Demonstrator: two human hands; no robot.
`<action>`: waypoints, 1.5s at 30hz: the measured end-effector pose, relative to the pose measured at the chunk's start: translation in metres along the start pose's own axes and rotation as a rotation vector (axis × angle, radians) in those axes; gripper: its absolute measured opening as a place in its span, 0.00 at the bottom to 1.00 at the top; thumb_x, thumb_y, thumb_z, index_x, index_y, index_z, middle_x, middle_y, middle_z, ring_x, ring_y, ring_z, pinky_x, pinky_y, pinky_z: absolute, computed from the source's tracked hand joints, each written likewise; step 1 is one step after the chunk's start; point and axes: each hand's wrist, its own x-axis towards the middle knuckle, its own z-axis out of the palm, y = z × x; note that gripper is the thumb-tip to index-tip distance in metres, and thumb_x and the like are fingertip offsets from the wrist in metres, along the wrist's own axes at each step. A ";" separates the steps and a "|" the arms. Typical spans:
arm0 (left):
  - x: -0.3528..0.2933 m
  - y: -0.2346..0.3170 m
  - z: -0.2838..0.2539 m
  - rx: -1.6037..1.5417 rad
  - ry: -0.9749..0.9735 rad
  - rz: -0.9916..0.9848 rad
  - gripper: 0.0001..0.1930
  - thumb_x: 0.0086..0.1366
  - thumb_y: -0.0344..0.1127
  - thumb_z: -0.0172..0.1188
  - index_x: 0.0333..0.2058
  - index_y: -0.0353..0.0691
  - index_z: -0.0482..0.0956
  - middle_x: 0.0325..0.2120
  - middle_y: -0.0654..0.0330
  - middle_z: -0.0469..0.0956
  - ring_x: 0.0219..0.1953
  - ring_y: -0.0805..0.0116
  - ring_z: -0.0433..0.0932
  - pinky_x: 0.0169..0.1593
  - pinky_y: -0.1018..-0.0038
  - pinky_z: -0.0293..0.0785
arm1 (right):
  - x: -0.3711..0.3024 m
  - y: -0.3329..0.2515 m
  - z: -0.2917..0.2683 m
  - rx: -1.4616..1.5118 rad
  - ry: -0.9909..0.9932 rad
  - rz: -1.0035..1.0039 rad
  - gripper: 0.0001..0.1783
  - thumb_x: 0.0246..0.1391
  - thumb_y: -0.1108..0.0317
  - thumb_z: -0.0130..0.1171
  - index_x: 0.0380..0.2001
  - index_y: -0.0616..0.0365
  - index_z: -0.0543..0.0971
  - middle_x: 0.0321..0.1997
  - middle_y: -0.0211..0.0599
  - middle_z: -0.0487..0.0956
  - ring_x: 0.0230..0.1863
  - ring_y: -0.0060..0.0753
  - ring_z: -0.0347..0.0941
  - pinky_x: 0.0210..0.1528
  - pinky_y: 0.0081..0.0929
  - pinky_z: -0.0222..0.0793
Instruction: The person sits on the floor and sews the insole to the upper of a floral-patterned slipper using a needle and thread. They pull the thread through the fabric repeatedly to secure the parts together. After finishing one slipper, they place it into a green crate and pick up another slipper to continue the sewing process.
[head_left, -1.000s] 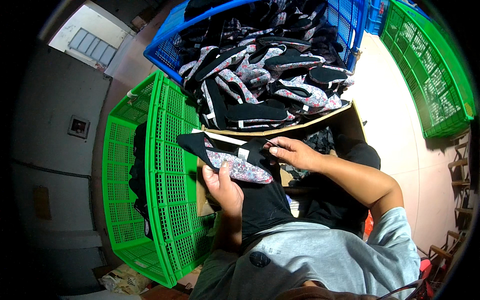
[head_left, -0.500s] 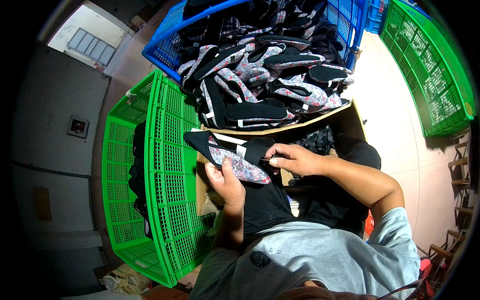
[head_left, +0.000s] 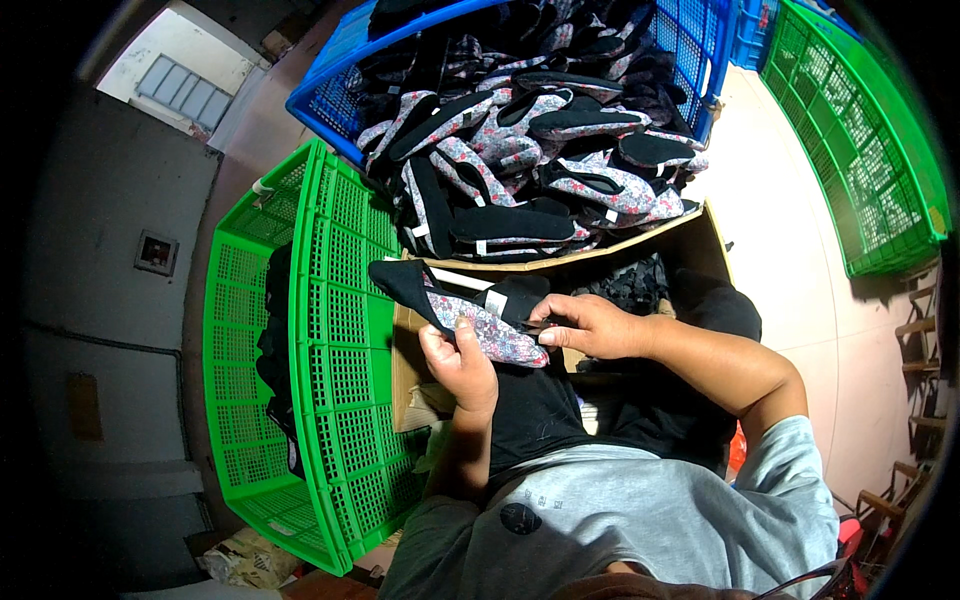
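My left hand (head_left: 463,372) grips a floral fabric slipper (head_left: 490,332) with black trim, its thumb on the patterned side. The slipper is held tilted above my lap, its black heel end up to the left and its toe down to the right. A white tag (head_left: 495,303) shows at its black part. My right hand (head_left: 597,327) is closed close to the slipper's toe half, pinching a small dark metal tool (head_left: 537,324) that looks like thread snips. Most of that tool is hidden by my fingers.
A blue crate (head_left: 330,103) heaped with similar slippers (head_left: 510,222) stands ahead, above an open cardboard box (head_left: 722,240) with dark scraps. At the left is a green crate (head_left: 345,400) with dark items; another green crate (head_left: 850,150) stands at the far right.
The slipper and my left hand have shifted slightly to the right. My right hand has moved a little, and more of the metal tool shows at its fingertips.
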 end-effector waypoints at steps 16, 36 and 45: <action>-0.001 0.005 0.003 0.128 -0.017 0.032 0.04 0.68 0.26 0.53 0.37 0.36 0.66 0.35 0.63 0.70 0.38 0.76 0.68 0.46 0.75 0.67 | -0.001 -0.001 0.002 -0.176 0.106 -0.023 0.18 0.60 0.55 0.60 0.46 0.56 0.74 0.38 0.48 0.81 0.40 0.52 0.79 0.41 0.40 0.73; 0.000 0.000 0.005 0.238 0.043 0.115 0.07 0.66 0.28 0.57 0.34 0.35 0.66 0.28 0.64 0.69 0.30 0.76 0.66 0.36 0.76 0.67 | 0.001 0.006 -0.002 0.120 0.318 0.144 0.16 0.63 0.59 0.58 0.45 0.60 0.76 0.31 0.36 0.80 0.31 0.25 0.77 0.36 0.26 0.72; -0.001 -0.001 0.003 0.261 0.036 0.101 0.07 0.66 0.28 0.57 0.35 0.35 0.66 0.28 0.64 0.69 0.31 0.77 0.66 0.37 0.76 0.67 | -0.002 0.002 -0.004 -0.239 0.256 -0.095 0.15 0.58 0.57 0.62 0.42 0.54 0.79 0.32 0.41 0.81 0.32 0.40 0.79 0.35 0.32 0.73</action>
